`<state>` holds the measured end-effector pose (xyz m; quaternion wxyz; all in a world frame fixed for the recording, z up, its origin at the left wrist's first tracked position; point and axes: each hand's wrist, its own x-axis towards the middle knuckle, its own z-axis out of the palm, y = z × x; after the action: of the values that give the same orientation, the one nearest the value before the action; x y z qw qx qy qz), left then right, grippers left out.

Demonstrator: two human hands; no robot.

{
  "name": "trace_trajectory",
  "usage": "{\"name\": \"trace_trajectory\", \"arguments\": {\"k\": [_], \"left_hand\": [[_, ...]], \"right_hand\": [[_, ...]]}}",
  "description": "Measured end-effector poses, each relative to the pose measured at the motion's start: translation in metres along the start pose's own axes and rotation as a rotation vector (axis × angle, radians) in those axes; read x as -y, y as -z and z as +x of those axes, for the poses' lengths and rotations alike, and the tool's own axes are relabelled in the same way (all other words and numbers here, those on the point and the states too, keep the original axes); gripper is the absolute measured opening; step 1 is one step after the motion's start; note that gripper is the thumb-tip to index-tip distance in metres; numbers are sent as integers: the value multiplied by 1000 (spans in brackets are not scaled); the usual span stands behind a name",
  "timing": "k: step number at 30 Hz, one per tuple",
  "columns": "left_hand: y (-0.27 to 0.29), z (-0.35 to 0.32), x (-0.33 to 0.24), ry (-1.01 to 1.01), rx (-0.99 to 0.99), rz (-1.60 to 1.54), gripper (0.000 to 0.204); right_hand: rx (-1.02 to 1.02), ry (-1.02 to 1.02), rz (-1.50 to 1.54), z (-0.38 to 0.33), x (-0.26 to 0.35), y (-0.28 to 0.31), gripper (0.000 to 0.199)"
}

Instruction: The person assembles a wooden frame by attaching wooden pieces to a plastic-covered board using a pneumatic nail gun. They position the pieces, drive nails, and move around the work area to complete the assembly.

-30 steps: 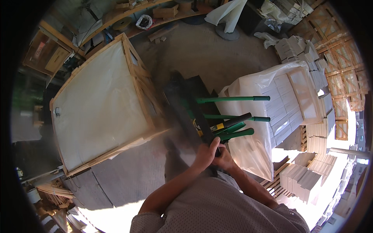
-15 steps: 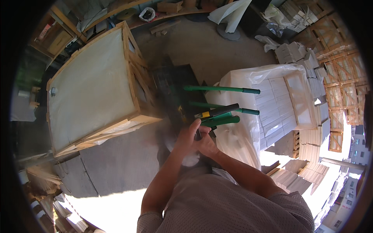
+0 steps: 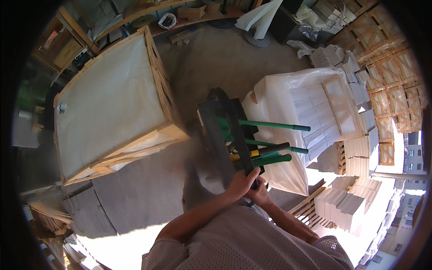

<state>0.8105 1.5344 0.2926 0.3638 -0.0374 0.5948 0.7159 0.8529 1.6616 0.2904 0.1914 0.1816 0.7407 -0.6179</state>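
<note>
Both my hands are closed together at the near end of a dark bar (image 3: 243, 144) in front of my body. My left hand (image 3: 243, 183) wraps it with the thumb on top. My right hand (image 3: 259, 194) grips close beside it, its fingers partly hidden. The bar curves over a black box-shaped carrier (image 3: 211, 112). Out of the carrier, toward the right, stick several long tool handles: a green handle with a dark grip (image 3: 274, 124), another below it, a black handle with a yellow band (image 3: 270, 150), and a broad green lever (image 3: 274, 159). The tools' heads are hidden.
A large wooden crate (image 3: 112, 103) wrapped in white sheeting stands left. To the right, a plastic-wrapped stack of pale slabs (image 3: 315, 105) sits close to the tool handles. More slab stacks (image 3: 339, 202) on pallets line the lower right. Wood scraps (image 3: 182, 37) lie on the concrete floor (image 3: 202, 54).
My hands have moved right and nearer my body. The carrier with the green handles has shifted down and right with them, and its curved bar now shows clearly.
</note>
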Motion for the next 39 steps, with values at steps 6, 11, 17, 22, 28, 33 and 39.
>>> {"name": "trace_trajectory", "arguments": {"k": [6,11,17,22,28,33,39], "left_hand": [[-19,-13,30,30,-46,31,52],[-6,-27,18,74,-176,-178,53],[-17,-35,18,-65,-305,-98,56],[-19,-67,40,8,-222,-180,53],[-63,-113,103,-363,-181,525,46],[-95,-161,129,117,-19,83,48],[-98,-163,119,32,-289,-57,42]], "right_hand": [[219,-20,84,-29,-11,14,51],[260,122,68,-16,-16,-11,54],[65,92,195,-9,-31,-24,42],[26,26,288,-58,-29,-39,26],[5,-66,218,-138,-68,-19,32],[107,17,-222,-196,-108,-2,41],[258,-34,-130,-180,-106,2,55]]}}
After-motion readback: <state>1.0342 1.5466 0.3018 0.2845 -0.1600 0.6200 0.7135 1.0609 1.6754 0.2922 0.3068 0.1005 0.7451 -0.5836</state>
